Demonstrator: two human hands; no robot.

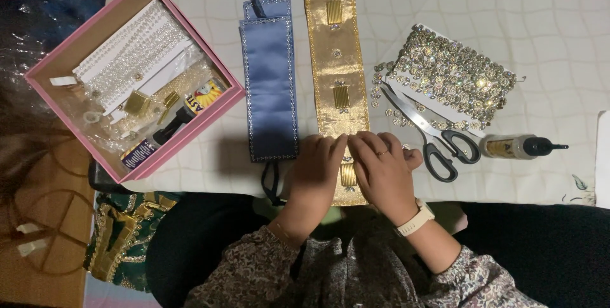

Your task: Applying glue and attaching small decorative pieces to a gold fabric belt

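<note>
Left hand (316,171): fingers (330,144) together, pressed flat on the gold band (335,60).
Right hand (383,174): fingers together, flat on the same band, beside a gold rectangular ornament (348,174).
Gold band: lengthwise on the desk (540,16).
Left of it: blue band (270,79), pink box (133,76).
Right: scissors (438,143), rhinestone trim (454,76), glue bottle (518,147).

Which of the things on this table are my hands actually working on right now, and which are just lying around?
In use:
- gold band, under both hands
- gold rectangular stud between the left hand and right hand

Lying about:
- blue band
- scissors
- rhinestone trim
- glue bottle
- pink box of trims
</note>
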